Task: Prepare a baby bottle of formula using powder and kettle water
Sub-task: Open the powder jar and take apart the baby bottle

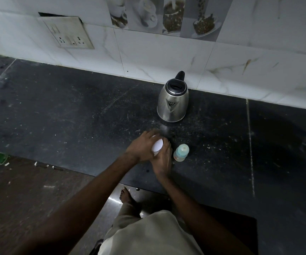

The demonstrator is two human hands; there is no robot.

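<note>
The left hand (139,147) and right hand (162,160) clamp their fingers round a white rounded plastic container (157,145), just left of the small clear blue-capped baby bottle (181,152); the right hand is nearer that bottle.

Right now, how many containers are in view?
3: the steel kettle near the wall, the baby bottle in front of it, and a white container held between the left hand and right hand. The hands may hide something smaller.
</note>
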